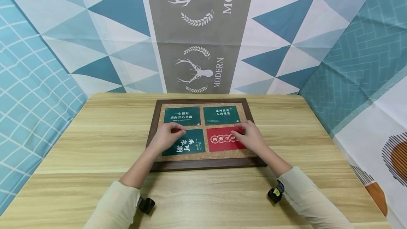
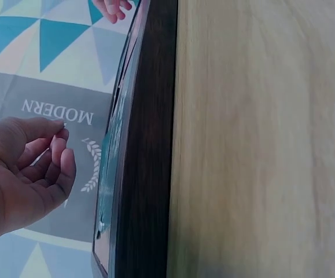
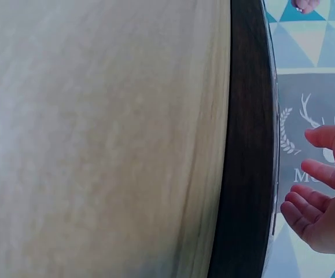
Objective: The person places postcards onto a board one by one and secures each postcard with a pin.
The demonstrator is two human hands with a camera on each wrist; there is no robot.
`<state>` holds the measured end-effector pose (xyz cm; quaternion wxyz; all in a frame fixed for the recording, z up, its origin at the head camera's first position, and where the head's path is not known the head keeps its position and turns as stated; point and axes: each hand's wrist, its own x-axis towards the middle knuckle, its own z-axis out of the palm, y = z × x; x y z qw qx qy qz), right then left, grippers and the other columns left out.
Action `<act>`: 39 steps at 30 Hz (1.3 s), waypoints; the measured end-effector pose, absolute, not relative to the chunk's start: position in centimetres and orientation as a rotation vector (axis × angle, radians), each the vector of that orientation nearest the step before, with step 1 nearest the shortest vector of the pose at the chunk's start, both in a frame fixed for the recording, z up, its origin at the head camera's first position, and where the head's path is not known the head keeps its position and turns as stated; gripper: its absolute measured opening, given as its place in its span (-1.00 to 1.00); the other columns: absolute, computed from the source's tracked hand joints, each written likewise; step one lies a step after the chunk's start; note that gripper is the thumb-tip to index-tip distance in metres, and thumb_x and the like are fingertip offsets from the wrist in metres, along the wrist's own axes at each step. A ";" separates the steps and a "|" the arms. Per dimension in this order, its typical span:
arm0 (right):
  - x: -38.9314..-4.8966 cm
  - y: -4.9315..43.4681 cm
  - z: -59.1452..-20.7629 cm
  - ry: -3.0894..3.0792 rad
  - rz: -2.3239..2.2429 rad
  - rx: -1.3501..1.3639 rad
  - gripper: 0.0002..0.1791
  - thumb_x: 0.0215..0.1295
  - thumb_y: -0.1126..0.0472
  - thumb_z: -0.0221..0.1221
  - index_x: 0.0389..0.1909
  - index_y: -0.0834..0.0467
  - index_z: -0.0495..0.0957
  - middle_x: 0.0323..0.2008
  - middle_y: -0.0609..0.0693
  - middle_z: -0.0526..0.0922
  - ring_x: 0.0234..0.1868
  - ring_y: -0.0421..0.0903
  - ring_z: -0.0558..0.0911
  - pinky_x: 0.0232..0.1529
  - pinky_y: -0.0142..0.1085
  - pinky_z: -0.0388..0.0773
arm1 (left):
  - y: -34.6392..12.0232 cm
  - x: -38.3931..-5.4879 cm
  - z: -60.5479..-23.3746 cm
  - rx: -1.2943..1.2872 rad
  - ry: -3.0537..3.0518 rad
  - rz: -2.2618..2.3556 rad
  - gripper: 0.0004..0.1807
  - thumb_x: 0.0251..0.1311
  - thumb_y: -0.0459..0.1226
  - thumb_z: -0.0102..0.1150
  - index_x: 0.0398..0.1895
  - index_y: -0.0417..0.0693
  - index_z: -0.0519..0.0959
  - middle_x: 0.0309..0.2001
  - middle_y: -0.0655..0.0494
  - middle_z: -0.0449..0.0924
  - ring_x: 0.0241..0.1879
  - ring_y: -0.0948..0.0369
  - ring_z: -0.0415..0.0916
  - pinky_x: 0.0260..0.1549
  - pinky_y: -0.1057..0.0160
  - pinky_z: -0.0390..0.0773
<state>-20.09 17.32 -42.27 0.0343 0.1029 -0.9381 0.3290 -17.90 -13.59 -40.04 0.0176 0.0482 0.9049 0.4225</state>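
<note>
A brown-framed cork board (image 1: 206, 156) lies on the table, bearing three green cards and one red card (image 1: 222, 146). Above the lower-left green card (image 1: 195, 144) is my left hand (image 1: 167, 135). In the left wrist view, that hand (image 2: 31, 168) pinches a tiny pale pushpin (image 2: 64, 124) between thumb and forefinger, mostly covered by the fingertips. Over the right part of the red card hovers my right hand (image 1: 251, 136). Its fingers stand apart and loosely bent in the right wrist view, holding nothing. Small silvery pins show at corners of the upper-left card (image 1: 173, 119) and upper-right card (image 1: 219, 117).
The light wooden table (image 1: 203, 197) extends around the board. Patterned cloth (image 1: 197, 34) hangs behind it, with more cloth at both sides. Each wrist wears a small black camera, such as the left one (image 1: 146, 205). The dark frame edge (image 3: 245, 145) rises beside the hands.
</note>
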 end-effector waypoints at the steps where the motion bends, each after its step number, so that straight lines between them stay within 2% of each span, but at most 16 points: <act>1: -20.1 17.3 -42.3 -2.885 0.999 0.328 -0.55 0.15 0.05 0.27 0.01 0.22 0.57 -0.05 0.16 0.53 -0.07 0.05 0.48 -0.06 -0.06 0.51 | -13.4 -18.0 -40.1 0.148 2.814 1.312 -0.84 0.21 -0.19 0.18 -0.24 -0.04 0.65 -0.29 0.06 0.64 -0.38 0.20 0.44 -0.39 0.31 0.46; 5: -20.1 17.1 -42.4 -2.888 0.935 0.383 -0.56 0.15 0.03 0.27 -0.01 0.21 0.59 0.00 0.18 0.53 0.07 0.10 0.46 0.09 0.01 0.44 | -12.7 -18.2 -40.2 0.170 2.834 1.264 -0.83 0.21 -0.18 0.18 -0.23 -0.03 0.66 -0.28 0.07 0.65 -0.37 0.22 0.46 -0.39 0.31 0.46; 9: -20.1 16.9 -42.6 -2.881 0.906 0.421 -0.58 0.16 0.03 0.26 -0.04 0.22 0.60 0.00 0.19 0.54 0.11 0.13 0.44 0.16 0.02 0.38 | -12.1 -18.4 -40.4 0.177 2.812 1.244 -0.83 0.21 -0.17 0.17 -0.22 -0.02 0.65 -0.27 0.08 0.64 -0.35 0.22 0.47 -0.37 0.31 0.48; 21: -20.1 16.8 -42.7 -2.887 0.842 0.449 -0.59 0.14 0.04 0.27 -0.06 0.20 0.61 -0.09 0.12 0.58 0.01 0.07 0.48 0.08 -0.03 0.45 | -10.1 -19.1 -40.5 0.202 2.731 1.250 -0.84 0.24 -0.21 0.14 -0.22 -0.04 0.65 -0.26 0.09 0.62 -0.33 0.21 0.44 -0.33 0.29 0.48; 32: -20.1 16.6 -43.1 -2.872 0.789 0.486 -0.60 0.11 0.04 0.30 -0.08 0.20 0.62 -0.07 0.12 0.58 0.02 0.07 0.49 0.06 -0.05 0.48 | -8.9 -19.9 -41.0 0.192 2.719 1.233 -0.87 0.23 -0.19 0.15 -0.28 0.00 0.65 -0.27 0.10 0.61 -0.33 0.21 0.43 -0.31 0.27 0.47; 39: -20.2 16.5 -43.3 -2.893 0.753 0.467 -0.60 0.10 0.03 0.30 -0.07 0.17 0.62 -0.04 0.11 0.57 0.05 0.06 0.49 0.09 -0.05 0.47 | -8.3 -20.3 -40.9 0.227 2.692 1.224 -0.86 0.24 -0.20 0.14 -0.25 -0.02 0.64 -0.24 0.09 0.60 -0.31 0.21 0.44 -0.31 0.27 0.46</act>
